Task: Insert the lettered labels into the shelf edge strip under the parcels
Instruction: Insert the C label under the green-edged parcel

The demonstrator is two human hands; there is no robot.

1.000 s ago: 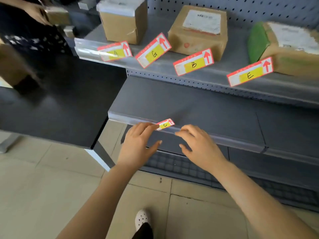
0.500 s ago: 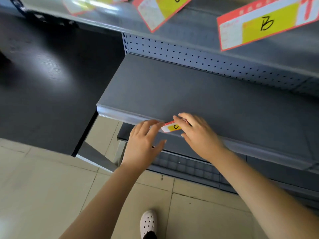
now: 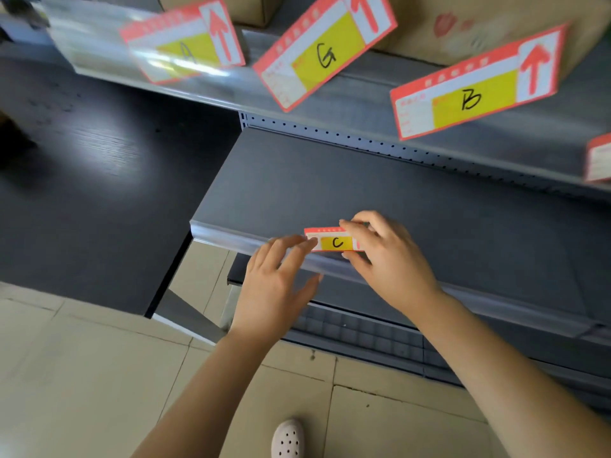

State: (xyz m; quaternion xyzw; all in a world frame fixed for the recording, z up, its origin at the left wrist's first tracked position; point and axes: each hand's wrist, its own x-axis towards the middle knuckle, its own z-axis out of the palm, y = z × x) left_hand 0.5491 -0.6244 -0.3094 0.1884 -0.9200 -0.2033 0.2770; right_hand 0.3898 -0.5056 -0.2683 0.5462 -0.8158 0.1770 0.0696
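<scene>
right hand (image 3: 390, 256) pinches right end of c label (image 3: 334, 242), thumb below, fingers over top. label lies lengthwise along lower shelf's edge strip (image 3: 231, 240), at its lip, seating unclear. left hand (image 3: 277, 285) open, fingertips at label's left end, gripping nothing. a, g, b labels (image 3: 476, 84) loose on upper shelf.

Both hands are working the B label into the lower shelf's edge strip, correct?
Not quite: the head view shows the label between the left hand and right hand reads C, not B. It is at the lower shelf's edge strip.
</scene>
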